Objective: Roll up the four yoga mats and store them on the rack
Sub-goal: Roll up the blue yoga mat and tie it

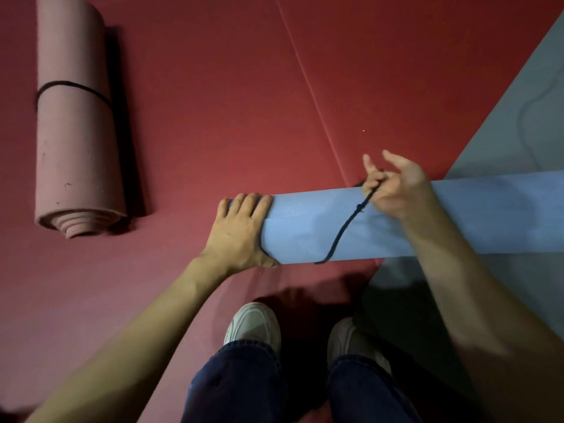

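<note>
A rolled blue yoga mat [427,221] lies crosswise in front of me on the red floor. My left hand [241,230] clasps its left end, fingers curled over the top. A dark string [345,230] runs around the roll near that end. My right hand [393,184] pinches the string's upper end above the roll's far side. At the far left a rolled pink yoga mat [76,123] lies lengthwise, tied with a dark string [73,87] around its middle. No rack is in view.
A grey mat [525,117] lies flat on the floor at the right, with a loose dark cord [531,108] on it. My two white shoes [253,325] and dark jeans stand just behind the blue roll. The red floor [229,102] has a diagonal seam.
</note>
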`<state>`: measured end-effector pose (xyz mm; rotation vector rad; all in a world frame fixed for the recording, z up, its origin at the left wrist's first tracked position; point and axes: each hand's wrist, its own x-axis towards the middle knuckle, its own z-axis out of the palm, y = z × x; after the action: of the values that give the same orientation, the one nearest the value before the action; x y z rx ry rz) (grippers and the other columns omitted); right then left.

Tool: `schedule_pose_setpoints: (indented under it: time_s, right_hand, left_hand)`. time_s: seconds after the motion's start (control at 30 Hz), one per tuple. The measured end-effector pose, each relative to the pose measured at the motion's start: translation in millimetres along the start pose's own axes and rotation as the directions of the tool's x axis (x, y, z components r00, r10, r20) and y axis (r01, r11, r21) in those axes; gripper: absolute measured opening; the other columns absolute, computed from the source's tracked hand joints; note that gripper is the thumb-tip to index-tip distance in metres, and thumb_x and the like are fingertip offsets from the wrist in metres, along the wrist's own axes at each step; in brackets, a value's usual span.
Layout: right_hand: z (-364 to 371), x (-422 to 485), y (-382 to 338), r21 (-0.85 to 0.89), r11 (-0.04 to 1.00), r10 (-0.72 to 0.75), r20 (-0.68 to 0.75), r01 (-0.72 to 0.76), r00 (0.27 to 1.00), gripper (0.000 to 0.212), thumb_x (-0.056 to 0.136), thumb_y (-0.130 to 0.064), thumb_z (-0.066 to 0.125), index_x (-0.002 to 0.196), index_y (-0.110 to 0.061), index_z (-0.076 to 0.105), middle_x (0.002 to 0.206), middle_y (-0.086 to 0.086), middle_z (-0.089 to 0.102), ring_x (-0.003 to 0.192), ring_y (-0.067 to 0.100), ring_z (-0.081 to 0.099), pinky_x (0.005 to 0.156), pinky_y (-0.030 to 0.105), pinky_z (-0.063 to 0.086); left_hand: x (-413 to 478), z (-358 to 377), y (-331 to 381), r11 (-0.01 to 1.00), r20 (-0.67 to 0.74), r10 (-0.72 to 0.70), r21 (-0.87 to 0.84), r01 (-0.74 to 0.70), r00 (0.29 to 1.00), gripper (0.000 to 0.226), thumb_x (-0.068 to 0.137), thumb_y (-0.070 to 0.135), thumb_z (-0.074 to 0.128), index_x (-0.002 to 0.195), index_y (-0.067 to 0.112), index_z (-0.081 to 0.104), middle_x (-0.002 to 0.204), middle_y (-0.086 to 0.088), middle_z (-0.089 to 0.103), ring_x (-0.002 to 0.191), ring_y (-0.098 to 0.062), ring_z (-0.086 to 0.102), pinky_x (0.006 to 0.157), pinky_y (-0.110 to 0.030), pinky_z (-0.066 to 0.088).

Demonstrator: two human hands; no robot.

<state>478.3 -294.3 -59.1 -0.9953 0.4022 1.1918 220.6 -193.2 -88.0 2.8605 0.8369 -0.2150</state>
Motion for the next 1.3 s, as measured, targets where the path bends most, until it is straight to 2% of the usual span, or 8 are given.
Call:
schedule_pose_setpoints:
  time_s: [0.13, 0.27, 0.47, 0.67, 0.87, 1.07, 1.2, 1.3]
  right_hand:
    - [-11.6, -16.5, 10.9, -0.345, 0.937, 0.086, 0.090, -0.050, 0.992, 0.021, 0.098, -0.019, 0.041, 0.099, 0.000, 0.050, 0.056, -0.007, 0.044, 0.036, 0.003, 0.032, 0.041, 0.014, 0.033]
    - [13.4, -6.5, 18.9, -0.531, 0.842, -0.083, 0.044, 0.094, 0.996, 0.022, 0.098, -0.010, 0.045, 0.077, -0.007, 0.050, 0.045, -0.006, 0.049, 0.037, 0.004, 0.045, 0.042, 0.015, 0.041]
    - [41.0, 9.4, 20.7, -0.634, 0.760, -0.192, -0.009, 0.143, 0.981, 0.027, 0.097, -0.001, 0.044, 0.071, -0.004, 0.048, 0.034, -0.007, 0.043, 0.029, 0.003, 0.040, 0.037, 0.013, 0.038]
    - [31.8, 4.4, 36.6, -0.577, 0.799, -0.168, 0.054, 0.168, 0.984, 0.028, 0.099, -0.015, 0.044, 0.072, -0.011, 0.049, 0.038, -0.009, 0.040, 0.031, 0.004, 0.035, 0.037, 0.016, 0.031]
    - [-49.0, -22.6, 52.1, -0.905, 0.203, -0.469, 0.244, 0.373, 0.849, 0.041, 0.096, -0.031, 0.052, 0.065, -0.004, 0.047, 0.047, 0.006, 0.045, 0.039, 0.007, 0.042, 0.048, 0.018, 0.036]
    - [-66.5, -2.6, 18.6, -0.922, -0.025, -0.576, 0.330, 0.388, 0.747, 0.034, 0.092, -0.030, 0.059, 0.068, -0.008, 0.049, 0.055, 0.000, 0.044, 0.051, 0.004, 0.041, 0.052, 0.014, 0.031]
    - [-57.4, 9.0, -0.1, -0.900, 0.096, -0.657, 0.263, 0.425, 0.707, 0.041, 0.089, -0.032, 0.060, 0.063, -0.003, 0.046, 0.054, 0.017, 0.045, 0.053, 0.012, 0.042, 0.057, 0.029, 0.037]
    - [-51.5, 2.6, -9.1, -0.772, 0.469, -0.622, 0.055, 0.429, 0.781, 0.037, 0.089, -0.026, 0.059, 0.057, -0.011, 0.048, 0.041, 0.000, 0.036, 0.040, 0.012, 0.036, 0.051, 0.028, 0.033]
  left_hand:
    - [2.7, -21.6, -27.6, 0.991, 0.232, -0.096, -0.069, 0.115, 0.968, 0.125, 0.036, 0.070, 0.075, 0.144, 0.023, 0.031, 0.144, -0.001, 0.041, 0.132, -0.025, 0.039, 0.108, -0.043, 0.027]
    - [25.2, -39.3, -28.4, 0.960, 0.419, -0.180, -0.122, 0.251, 0.890, 0.122, 0.056, 0.049, 0.084, 0.152, 0.027, 0.012, 0.158, -0.001, 0.016, 0.146, -0.022, 0.013, 0.115, -0.056, 0.006]
    - [21.3, -9.1, 58.5, 0.996, 0.146, -0.093, 0.023, 0.091, 0.985, 0.113, 0.079, 0.047, 0.064, 0.149, 0.005, -0.014, 0.159, -0.011, -0.011, 0.146, -0.028, -0.013, 0.112, -0.056, -0.012]
    - [65.5, -6.0, 40.6, 0.992, 0.147, -0.102, 0.091, 0.089, 0.984, 0.136, 0.060, 0.063, 0.077, 0.150, 0.004, -0.007, 0.158, -0.012, 0.004, 0.146, -0.030, 0.003, 0.113, -0.059, 0.004]
    - [117.8, -42.1, -11.0, 0.948, 0.174, -0.007, -0.311, 0.062, 0.985, 0.113, 0.048, 0.059, 0.085, 0.146, 0.036, 0.033, 0.157, -0.008, 0.012, 0.146, -0.027, 0.002, 0.113, -0.059, -0.006]
    - [116.6, -24.7, -12.0, 0.888, -0.008, -0.103, -0.452, 0.088, 0.995, 0.070, 0.081, 0.047, 0.068, 0.143, 0.033, 0.040, 0.153, 0.006, 0.032, 0.144, -0.013, 0.019, 0.112, -0.053, -0.016]
    - [114.4, -26.2, -2.9, 0.864, 0.032, -0.188, -0.469, 0.181, 0.982, 0.058, 0.083, 0.041, 0.066, 0.136, 0.033, 0.044, 0.153, 0.006, 0.030, 0.145, -0.013, 0.014, 0.113, -0.052, -0.013]
    - [109.3, -34.6, 11.3, 0.859, 0.068, -0.252, -0.444, 0.256, 0.965, 0.047, 0.080, 0.056, 0.064, 0.111, 0.025, 0.046, 0.124, 0.003, 0.042, 0.133, -0.019, 0.032, 0.111, -0.063, -0.001]
